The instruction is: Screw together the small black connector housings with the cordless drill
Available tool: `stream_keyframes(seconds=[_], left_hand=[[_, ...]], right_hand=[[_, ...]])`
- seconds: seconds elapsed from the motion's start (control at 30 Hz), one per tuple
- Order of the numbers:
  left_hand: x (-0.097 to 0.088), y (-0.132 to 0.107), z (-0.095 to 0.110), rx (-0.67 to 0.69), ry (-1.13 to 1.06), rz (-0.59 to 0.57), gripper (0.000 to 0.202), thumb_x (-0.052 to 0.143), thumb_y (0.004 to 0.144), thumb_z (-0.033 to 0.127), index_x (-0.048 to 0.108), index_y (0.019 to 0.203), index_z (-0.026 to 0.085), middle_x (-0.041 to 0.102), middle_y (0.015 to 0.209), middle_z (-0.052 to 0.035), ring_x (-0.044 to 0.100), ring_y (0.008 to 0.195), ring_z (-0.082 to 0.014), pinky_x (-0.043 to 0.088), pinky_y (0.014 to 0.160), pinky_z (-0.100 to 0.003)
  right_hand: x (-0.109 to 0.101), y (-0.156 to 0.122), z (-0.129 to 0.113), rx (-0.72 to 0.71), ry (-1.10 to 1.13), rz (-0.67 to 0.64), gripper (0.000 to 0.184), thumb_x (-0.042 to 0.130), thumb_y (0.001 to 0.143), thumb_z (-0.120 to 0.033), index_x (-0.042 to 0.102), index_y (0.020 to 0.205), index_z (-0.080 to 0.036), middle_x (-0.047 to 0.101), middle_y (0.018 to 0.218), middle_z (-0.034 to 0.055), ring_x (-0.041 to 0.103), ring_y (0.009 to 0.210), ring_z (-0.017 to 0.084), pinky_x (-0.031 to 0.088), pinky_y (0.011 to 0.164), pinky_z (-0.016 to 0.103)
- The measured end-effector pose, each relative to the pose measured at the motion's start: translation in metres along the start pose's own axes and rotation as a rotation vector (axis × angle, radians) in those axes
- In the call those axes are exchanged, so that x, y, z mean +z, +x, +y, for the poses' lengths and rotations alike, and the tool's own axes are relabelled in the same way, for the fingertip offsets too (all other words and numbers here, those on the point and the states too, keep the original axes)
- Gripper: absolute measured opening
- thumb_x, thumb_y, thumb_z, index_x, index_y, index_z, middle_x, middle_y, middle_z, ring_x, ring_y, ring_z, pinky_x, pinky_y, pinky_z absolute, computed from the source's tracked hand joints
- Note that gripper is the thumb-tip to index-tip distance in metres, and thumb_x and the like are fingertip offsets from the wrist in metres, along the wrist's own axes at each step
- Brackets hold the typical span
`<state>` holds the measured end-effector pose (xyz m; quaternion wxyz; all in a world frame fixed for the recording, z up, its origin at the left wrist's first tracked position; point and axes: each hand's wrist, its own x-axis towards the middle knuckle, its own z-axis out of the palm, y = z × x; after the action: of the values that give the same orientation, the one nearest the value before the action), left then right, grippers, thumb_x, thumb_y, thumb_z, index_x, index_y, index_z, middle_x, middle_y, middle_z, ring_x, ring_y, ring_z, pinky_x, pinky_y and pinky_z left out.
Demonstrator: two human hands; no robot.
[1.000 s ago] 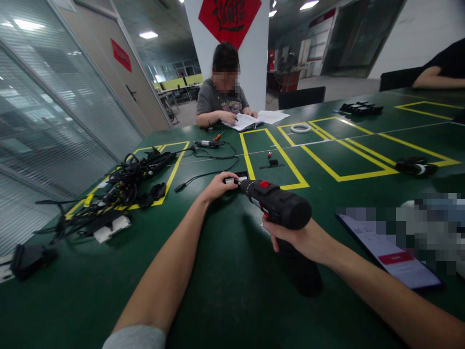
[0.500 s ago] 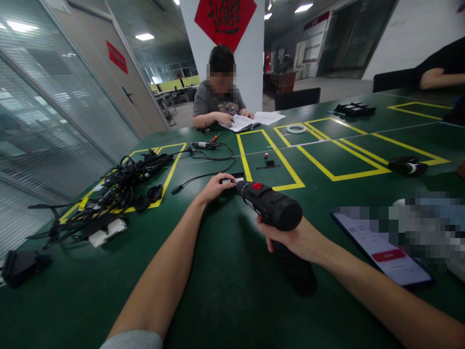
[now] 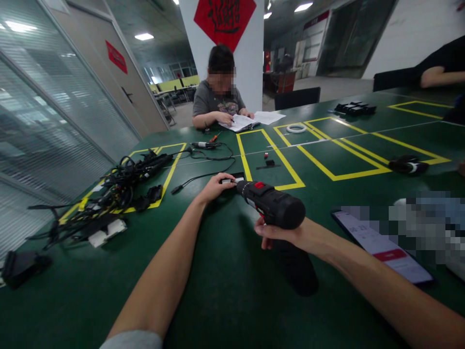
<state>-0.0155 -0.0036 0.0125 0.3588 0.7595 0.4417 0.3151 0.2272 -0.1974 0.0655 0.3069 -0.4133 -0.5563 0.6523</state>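
My right hand [image 3: 281,235] is wrapped round the handle of a black cordless drill [image 3: 278,206] with a red switch on top. The drill lies nearly level, its chuck pointing forward and left. My left hand [image 3: 216,185] pinches a small black box-like piece [image 3: 239,176] with a pale area on it. This piece rests on the green table just ahead of the chuck. The drill's tip meets the piece beside my left fingertips; whether a screw sits there is too small to tell.
Tangled black cables [image 3: 134,177] lie at left, near a black adapter [image 3: 25,266]. A phone [image 3: 385,247] lies at right. Yellow tape rectangles [image 3: 345,177] mark the table, with a white tape roll [image 3: 297,129] farther back. Across the table a person [image 3: 220,104] writes on papers [image 3: 240,122].
The rear of the drill has shifted slightly right, and the fingers of my right hand have moved a little on the handle. My left hand stays in place.
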Motion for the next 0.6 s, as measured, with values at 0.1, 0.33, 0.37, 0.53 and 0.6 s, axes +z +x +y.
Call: stream_keyframes(seconds=[0.1, 0.33, 0.37, 0.53, 0.6], left_hand=[[0.0001, -0.0006, 0.0016, -0.004, 0.015, 0.004, 0.032, 0.071, 0.07, 0.036, 0.072, 0.098, 0.019, 0.068, 0.108, -0.0059, 0.059, 0.101, -0.0227, 0.042, 0.099, -0.038], [0.0002, -0.001, 0.0033, -0.008, 0.02, -0.001, 0.032, 0.07, 0.07, 0.035, 0.072, 0.098, 0.019, 0.068, 0.107, -0.0058, 0.059, 0.101, -0.0232, 0.042, 0.1, -0.039], [0.0003, -0.0011, 0.0038, -0.013, 0.014, 0.0, 0.032, 0.07, 0.07, 0.035, 0.071, 0.098, 0.019, 0.068, 0.108, -0.006, 0.059, 0.101, -0.0232, 0.042, 0.1, -0.039], [0.0009, -0.002, 0.0045, -0.043, -0.018, 0.012, 0.035, 0.071, 0.069, 0.036, 0.071, 0.099, 0.018, 0.068, 0.108, -0.006, 0.059, 0.101, -0.0228, 0.043, 0.099, -0.039], [0.001, -0.0018, 0.0037, -0.042, -0.024, 0.012, 0.035, 0.072, 0.068, 0.037, 0.071, 0.099, 0.019, 0.068, 0.108, -0.0059, 0.059, 0.101, -0.0229, 0.043, 0.099, -0.039]], right_hand=[[-0.0007, -0.0006, -0.0018, 0.058, 0.014, 0.006, 0.04, 0.076, 0.076, -0.048, 0.063, 0.097, -0.016, 0.068, 0.092, 0.0081, 0.069, 0.076, 0.023, 0.054, 0.072, 0.039], [0.0022, 0.0004, 0.0027, -0.032, -0.142, 0.102, 0.043, 0.073, 0.078, -0.052, 0.062, 0.106, -0.021, 0.067, 0.096, 0.0063, 0.068, 0.081, 0.024, 0.052, 0.075, 0.04], [0.0033, 0.0001, 0.0029, -0.072, -0.187, 0.138, 0.041, 0.073, 0.078, -0.052, 0.062, 0.104, -0.022, 0.067, 0.097, 0.006, 0.066, 0.085, 0.024, 0.052, 0.077, 0.041], [0.0051, -0.0011, 0.0023, -0.141, -0.259, 0.197, 0.039, 0.071, 0.08, -0.05, 0.062, 0.107, -0.022, 0.068, 0.093, 0.0052, 0.064, 0.09, 0.026, 0.049, 0.079, 0.041], [0.0045, -0.0011, 0.0023, -0.143, -0.255, 0.196, 0.041, 0.07, 0.081, -0.048, 0.061, 0.112, -0.022, 0.068, 0.09, 0.005, 0.064, 0.088, 0.025, 0.049, 0.078, 0.041]])
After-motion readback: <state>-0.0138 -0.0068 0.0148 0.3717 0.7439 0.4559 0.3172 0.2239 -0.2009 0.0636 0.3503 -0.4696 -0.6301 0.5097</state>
